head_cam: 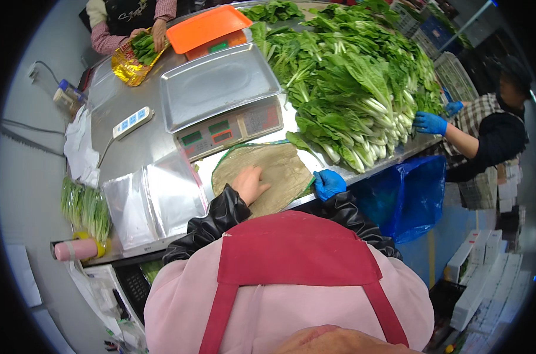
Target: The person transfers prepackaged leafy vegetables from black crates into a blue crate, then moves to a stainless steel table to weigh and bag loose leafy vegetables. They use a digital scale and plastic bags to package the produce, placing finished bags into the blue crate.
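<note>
A tan cloth with green edging lies at the table's front edge before me. My left hand is bare and rests palm down on it, thumb apart from the fingers. In a blue glove, my right hand is closed at the cloth's right edge; the pinched part is mostly hidden. Just beyond the cloth stands a digital scale with a bare metal pan. A large heap of leafy greens with white stems lies to the right, and one loose leaf touches the cloth's far side.
Clear plastic bags and a power strip lie left on the metal table. A co-worker's hands hold greens in a gold bag beside an orange scale pan. Another co-worker's gloved hand touches the heap. A blue bag hangs right.
</note>
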Action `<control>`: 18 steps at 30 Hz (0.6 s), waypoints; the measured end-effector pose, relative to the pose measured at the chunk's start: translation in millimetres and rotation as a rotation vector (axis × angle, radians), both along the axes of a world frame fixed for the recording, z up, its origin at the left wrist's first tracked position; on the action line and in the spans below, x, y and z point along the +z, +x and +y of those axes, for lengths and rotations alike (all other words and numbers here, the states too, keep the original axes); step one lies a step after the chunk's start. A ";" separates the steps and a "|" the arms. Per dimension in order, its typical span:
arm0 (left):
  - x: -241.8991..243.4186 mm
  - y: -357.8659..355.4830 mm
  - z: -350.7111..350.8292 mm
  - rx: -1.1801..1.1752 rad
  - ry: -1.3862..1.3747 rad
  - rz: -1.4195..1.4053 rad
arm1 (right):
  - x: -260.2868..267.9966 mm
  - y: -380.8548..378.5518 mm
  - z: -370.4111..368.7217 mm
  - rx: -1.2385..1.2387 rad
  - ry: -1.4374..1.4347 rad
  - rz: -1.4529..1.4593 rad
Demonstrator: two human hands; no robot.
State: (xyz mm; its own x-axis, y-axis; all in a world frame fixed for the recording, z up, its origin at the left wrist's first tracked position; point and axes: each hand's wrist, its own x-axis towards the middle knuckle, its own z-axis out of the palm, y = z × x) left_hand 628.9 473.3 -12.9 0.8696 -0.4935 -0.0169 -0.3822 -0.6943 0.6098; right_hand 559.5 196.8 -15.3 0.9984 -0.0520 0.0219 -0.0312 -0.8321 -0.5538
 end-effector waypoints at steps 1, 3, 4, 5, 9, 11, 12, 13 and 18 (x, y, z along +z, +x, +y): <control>0.7 -0.8 -0.1 0.006 -0.013 -0.005 | -2.2 -1.4 -0.6 0.001 0.000 -0.037; -0.1 -1.9 0.2 0.008 -0.026 -0.012 | -2.2 -2.2 2.0 -0.033 0.005 -0.073; -1.1 -2.5 1.0 0.002 -0.025 -0.019 | 3.0 -1.4 2.8 -0.049 0.031 -0.049; -2.3 -1.5 2.0 0.008 -0.021 -0.035 | 12.1 2.9 1.3 -0.076 0.119 0.137; -7.4 0.1 7.3 0.008 -0.077 0.025 | 87.8 37.6 -28.8 -0.117 0.060 -0.378; -9.0 1.5 8.2 -0.005 -0.068 0.018 | 131.9 68.4 -59.9 -0.097 0.030 -0.688; -9.4 2.3 8.3 -0.006 -0.069 0.007 | 148.3 78.2 -74.0 -0.155 -0.253 -0.706; -9.9 2.6 8.1 -0.004 -0.069 0.011 | 159.9 94.4 -86.0 -0.174 -0.408 -0.725; -11.3 4.0 7.4 0.006 -0.037 0.034 | 158.8 134.1 -112.3 -0.173 -0.506 0.007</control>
State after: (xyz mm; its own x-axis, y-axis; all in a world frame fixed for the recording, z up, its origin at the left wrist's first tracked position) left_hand 632.9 480.6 -24.2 0.8716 -0.4894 -0.0284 -0.3569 -0.6731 0.6478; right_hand 693.6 84.5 143.6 0.9765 -0.2000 0.0806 -0.1934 -0.9776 -0.0835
